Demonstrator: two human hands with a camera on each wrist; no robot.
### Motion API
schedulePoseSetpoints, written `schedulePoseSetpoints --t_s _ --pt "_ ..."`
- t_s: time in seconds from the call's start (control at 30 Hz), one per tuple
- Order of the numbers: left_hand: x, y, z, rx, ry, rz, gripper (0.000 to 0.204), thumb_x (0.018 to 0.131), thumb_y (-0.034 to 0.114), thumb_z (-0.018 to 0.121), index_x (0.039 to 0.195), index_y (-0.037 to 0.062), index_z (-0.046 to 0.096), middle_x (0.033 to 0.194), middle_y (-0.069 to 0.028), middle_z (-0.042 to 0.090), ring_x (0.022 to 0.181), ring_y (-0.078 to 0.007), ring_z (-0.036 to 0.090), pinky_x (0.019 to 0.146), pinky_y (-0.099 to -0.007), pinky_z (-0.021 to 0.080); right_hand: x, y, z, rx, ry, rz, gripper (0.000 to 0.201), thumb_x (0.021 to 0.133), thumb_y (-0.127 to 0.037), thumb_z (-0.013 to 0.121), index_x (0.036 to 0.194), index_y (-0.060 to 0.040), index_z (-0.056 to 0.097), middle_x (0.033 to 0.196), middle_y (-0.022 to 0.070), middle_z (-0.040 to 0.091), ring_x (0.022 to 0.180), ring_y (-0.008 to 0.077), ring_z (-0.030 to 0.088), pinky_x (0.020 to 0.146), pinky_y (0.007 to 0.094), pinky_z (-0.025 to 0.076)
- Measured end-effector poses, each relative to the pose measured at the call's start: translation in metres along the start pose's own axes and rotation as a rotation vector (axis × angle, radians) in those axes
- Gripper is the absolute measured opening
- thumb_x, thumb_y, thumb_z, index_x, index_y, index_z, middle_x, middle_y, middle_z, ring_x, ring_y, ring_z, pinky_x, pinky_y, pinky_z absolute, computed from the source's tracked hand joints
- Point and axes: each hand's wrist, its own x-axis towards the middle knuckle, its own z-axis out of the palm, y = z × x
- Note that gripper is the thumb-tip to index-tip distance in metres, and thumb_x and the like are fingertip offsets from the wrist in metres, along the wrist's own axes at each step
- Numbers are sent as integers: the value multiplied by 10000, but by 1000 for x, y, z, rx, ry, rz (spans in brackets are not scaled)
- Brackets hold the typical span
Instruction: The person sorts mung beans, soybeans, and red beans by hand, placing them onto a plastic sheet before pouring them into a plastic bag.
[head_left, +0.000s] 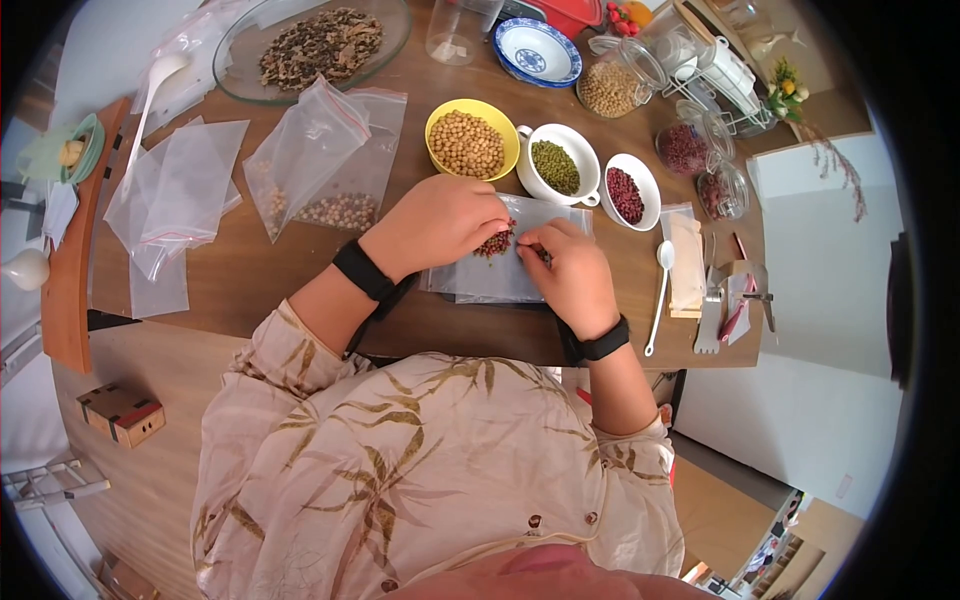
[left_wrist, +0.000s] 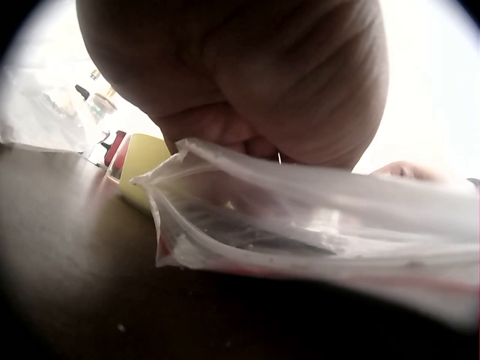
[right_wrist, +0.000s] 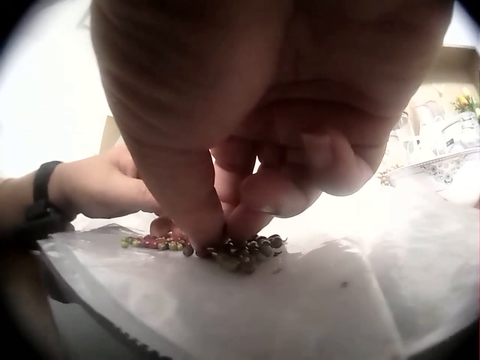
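Observation:
A small heap of mixed red and green beans (head_left: 494, 241) lies on a clear zip bag (head_left: 470, 278) at the table's front. My left hand (head_left: 440, 225) reaches in from the left, its curled fingertips right at the heap; what they hold is hidden. From the other side my right hand (head_left: 575, 272) pinches down into dark and greenish beans (right_wrist: 244, 253) with thumb and finger. Behind the hands stand a yellow bowl of tan beans (head_left: 466, 143), a white bowl of green beans (head_left: 555, 166) and a white bowl of red beans (head_left: 625, 194).
Zip bags with mixed beans (head_left: 340, 210) and flat plastic bags (head_left: 190, 195) lie at left, below a glass dish of dried brown pieces (head_left: 225, 60). Jars of beans (head_left: 607, 90), a blue-patterned bowl (head_left: 538, 50) and a white spoon (head_left: 660, 300) stand or lie at right.

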Motion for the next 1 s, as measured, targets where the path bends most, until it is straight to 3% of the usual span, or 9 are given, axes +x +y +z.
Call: schedulePoseSetpoints --t_s 0.13,0.23,0.3,0.33,0.47,0.57,0.67,0.87,1.0 --pt "0 0 0 -6 -6 -11 135 1021 209 751 1017 78 783 934 -99 729 902 -347 721 789 -475 567 3 0 2 -103 5 -28 64 979 -114 778 1017 -62 781 1005 120 749 831 304 741 722 430 578" --pt "0 -3 1 -17 -4 7 130 1022 205 750 1013 79 779 930 -100 725 901 -347 719 789 -475 565 3 21 -8 403 -60 230 78 1037 -107 715 1039 -36 748 1024 99 773 817 222 728 687 391 576" --pt "-1 -2 0 -11 -7 -5 130 1022 204 750 1011 78 778 932 -100 726 902 -346 719 789 -474 565 1 32 -24 1156 -121 592 123 1083 -104 636 1119 -9 707 1065 93 777 827 152 696 667 334 568" --pt "0 0 0 -7 -15 -11 129 1022 203 749 1009 78 776 933 -100 727 903 -346 719 789 -474 565 -2 34 -29 1418 -152 548 164 1092 -106 608 1197 3 672 1094 94 779 851 134 696 676 292 566" --pt "0 1 0 0 -28 -26 126 1020 200 751 1017 78 781 942 -99 734 903 -344 722 787 -474 565 -4 21 -24 1536 -65 639 198 1089 -132 614 1207 16 668 1050 91 757 835 121 664 668 280 531" --pt "0 -1 1 -7 -27 -42 123 1018 198 752 1026 81 787 946 -97 736 905 -344 725 787 -470 567 -3 29 -11 1373 -179 566 170 1061 -124 671 1167 3 711 955 55 720 783 135 629 661 303 508" --pt "1 0 1 -22 17 -25 157 1005 226 745 944 83 769 886 -92 710 876 -343 717 770 -482 566 2 4 2 243 -2 207 115 964 -98 797 1062 -40 783 860 117 676 730 249 644 682 384 531" --pt "-1 -2 1 -9 -6 -1 127 1020 201 746 1022 81 787 941 -93 734 910 -342 726 792 -468 571 14 -10 6 54 -18 199 142 951 -132 804 1067 -52 790 958 169 751 856 366 737 743 465 569" --pt "0 -2 1 7 -17 -1 125 1020 196 740 1020 78 781 941 -93 730 920 -339 723 799 -467 571 16 -6 7 20 -26 194 106 958 -132 787 1015 -44 772 905 151 721 813 307 730 717 436 561"
